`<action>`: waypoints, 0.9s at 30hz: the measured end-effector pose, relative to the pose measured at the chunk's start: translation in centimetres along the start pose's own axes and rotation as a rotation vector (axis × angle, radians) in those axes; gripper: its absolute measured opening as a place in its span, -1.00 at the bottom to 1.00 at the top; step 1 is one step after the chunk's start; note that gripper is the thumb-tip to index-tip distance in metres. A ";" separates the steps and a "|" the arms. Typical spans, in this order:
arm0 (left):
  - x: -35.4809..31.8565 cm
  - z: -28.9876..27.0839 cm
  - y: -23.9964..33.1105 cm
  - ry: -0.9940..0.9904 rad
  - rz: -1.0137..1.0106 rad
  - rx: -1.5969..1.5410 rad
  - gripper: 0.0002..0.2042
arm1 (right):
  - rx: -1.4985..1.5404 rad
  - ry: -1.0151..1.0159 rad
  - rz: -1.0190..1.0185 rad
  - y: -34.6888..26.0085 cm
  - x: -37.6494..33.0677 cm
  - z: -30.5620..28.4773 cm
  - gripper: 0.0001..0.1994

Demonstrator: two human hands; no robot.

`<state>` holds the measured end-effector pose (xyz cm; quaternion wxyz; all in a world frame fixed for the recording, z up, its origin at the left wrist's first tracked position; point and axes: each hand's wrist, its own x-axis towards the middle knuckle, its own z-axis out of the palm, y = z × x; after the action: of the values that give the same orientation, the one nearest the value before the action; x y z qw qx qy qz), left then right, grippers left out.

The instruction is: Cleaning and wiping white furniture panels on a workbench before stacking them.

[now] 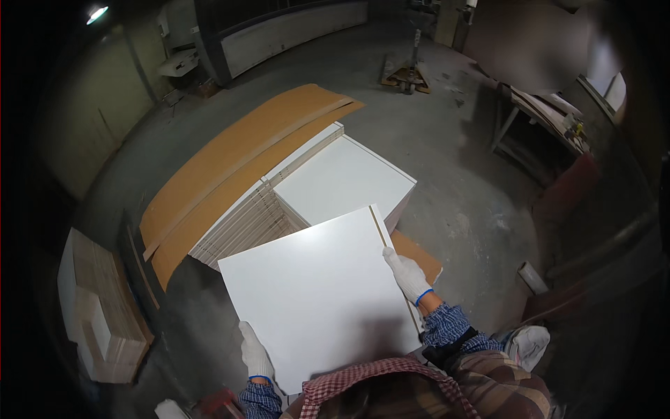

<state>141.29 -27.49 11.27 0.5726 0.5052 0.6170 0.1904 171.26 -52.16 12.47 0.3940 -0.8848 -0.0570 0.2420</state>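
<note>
A white rectangular panel (pixel 307 286) lies level in front of my body, with a narrow groove running along its right side. My left hand (pixel 256 353), in a white knitted glove, grips its left edge near the lower corner. On the opposite edge, higher up, my right hand (pixel 407 274) in a matching blue-cuffed glove is closed round the side. The fingers under the panel are hidden. Just beyond it stands a stack of white panels (pixel 345 178), partly covered by the held one. Long brown cardboard sheets (pixel 237 164) lie across the stack's far left part.
Another stack of boards (pixel 105 314) stands on the floor at the left. A yellow pallet jack (pixel 408 77) is at the back. To the right are a workbench (pixel 544 115) with things on it and a pale roll (pixel 532 277). Brown cardboard (pixel 419 256) sticks out beneath the panel stack.
</note>
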 end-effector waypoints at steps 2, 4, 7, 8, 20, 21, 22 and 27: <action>-3.7 4.7 -0.5 -0.056 -0.069 -0.083 -0.06 | -0.028 -0.076 -0.013 2.2 4.1 -4.1 -0.04; -5.2 9.1 -2.5 0.045 -0.100 0.028 -0.05 | -0.100 -0.141 -0.018 3.5 8.4 -7.8 -0.03; -7.3 16.2 -4.2 0.056 -0.114 -0.150 -0.02 | -0.108 -0.200 -0.063 5.5 14.6 -11.2 0.03; -7.8 18.4 -4.1 0.077 -0.122 -0.152 -0.02 | -0.179 -0.198 -0.066 6.1 16.6 -12.3 0.05; -6.7 31.9 -1.7 0.121 -0.223 -0.091 0.01 | -0.285 -0.344 -0.060 6.5 32.5 -16.0 0.16; -6.6 32.8 -1.2 0.116 -0.203 -0.112 0.01 | -0.288 -0.350 -0.059 6.7 33.5 -16.0 0.16; -6.5 33.7 -0.7 0.107 -0.185 -0.132 0.02 | -0.281 -0.309 -0.040 6.9 34.5 -16.2 0.12; -3.5 32.2 -1.5 0.136 -0.182 -0.074 0.06 | 0.155 -0.344 -0.228 2.9 30.4 -18.5 -0.18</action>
<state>169.08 -42.12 3.09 0.5627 0.4113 0.6903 0.1941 206.38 -57.66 9.32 0.4702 -0.7854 -0.2044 0.3468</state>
